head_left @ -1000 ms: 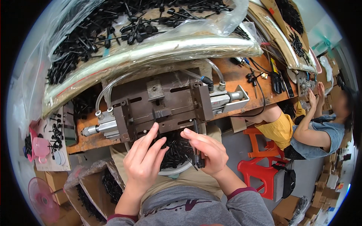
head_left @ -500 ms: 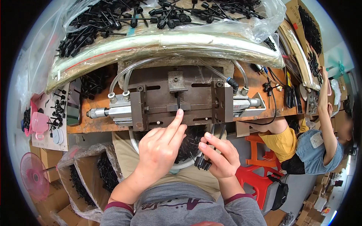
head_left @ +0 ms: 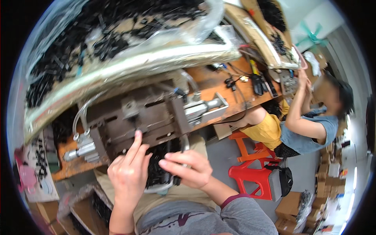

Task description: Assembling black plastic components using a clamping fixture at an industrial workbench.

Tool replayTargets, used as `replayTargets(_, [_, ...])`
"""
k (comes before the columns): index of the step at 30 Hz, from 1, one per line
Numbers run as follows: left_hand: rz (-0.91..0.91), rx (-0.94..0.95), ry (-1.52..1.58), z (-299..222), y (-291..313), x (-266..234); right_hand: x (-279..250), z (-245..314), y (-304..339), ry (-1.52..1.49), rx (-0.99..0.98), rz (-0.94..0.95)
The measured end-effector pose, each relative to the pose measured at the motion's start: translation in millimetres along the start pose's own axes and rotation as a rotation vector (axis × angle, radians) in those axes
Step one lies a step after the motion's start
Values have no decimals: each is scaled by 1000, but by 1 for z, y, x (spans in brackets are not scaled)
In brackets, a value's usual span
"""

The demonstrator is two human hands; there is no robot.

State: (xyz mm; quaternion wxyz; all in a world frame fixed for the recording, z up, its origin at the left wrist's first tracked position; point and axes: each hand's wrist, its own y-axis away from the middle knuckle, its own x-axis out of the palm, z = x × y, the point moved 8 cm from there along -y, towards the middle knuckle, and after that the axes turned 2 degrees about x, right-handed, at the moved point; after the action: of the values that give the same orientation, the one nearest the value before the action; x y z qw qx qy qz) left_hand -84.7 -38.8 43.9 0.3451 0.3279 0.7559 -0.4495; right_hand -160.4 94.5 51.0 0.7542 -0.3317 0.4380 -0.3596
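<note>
My left hand point(head_left: 129, 172) reaches up with the index finger touching the front of a grey metal press fixture point(head_left: 137, 117) bolted to the orange workbench point(head_left: 219, 82). My right hand point(head_left: 186, 168) is closed around a bunch of small black plastic parts point(head_left: 176, 180) just below the fixture. Between my hands, a round bowl point(head_left: 158, 188) filled with more black parts rests on my lap. The fixture has pneumatic cylinders point(head_left: 205, 107) at its sides and clear hoses on top.
A large clear plastic bag point(head_left: 117, 43) of black parts lies behind the fixture. A person in a blue shirt point(head_left: 313, 125) works at the right beside red stools point(head_left: 254, 176). Cardboard boxes point(head_left: 293, 207) stand on the floor. Tools point(head_left: 258, 82) lie on the bench.
The view has swung and tilted toward the right. My left index finger stays at the fixture's front. My right hand has moved up closer to the left hand with its black parts.
</note>
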Motion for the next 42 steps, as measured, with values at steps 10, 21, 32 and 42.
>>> replayTargets(10, [-4, -12, 7, 2, 3, 3, -2, -2, 9, -34, 33, -31])
replayTargets(21, [1, -30, 22, 5, 3, 2, -4, 1, -5, -96, -7, -114])
replayTargets(32, [20, -37, 26, 3, 1, 2, -1, -2, 4, -113, 18, -101])
replayTargets(42, [-9, -30, 99, 8, 4, 1, -5, 2, 3, -107, 0, -122])
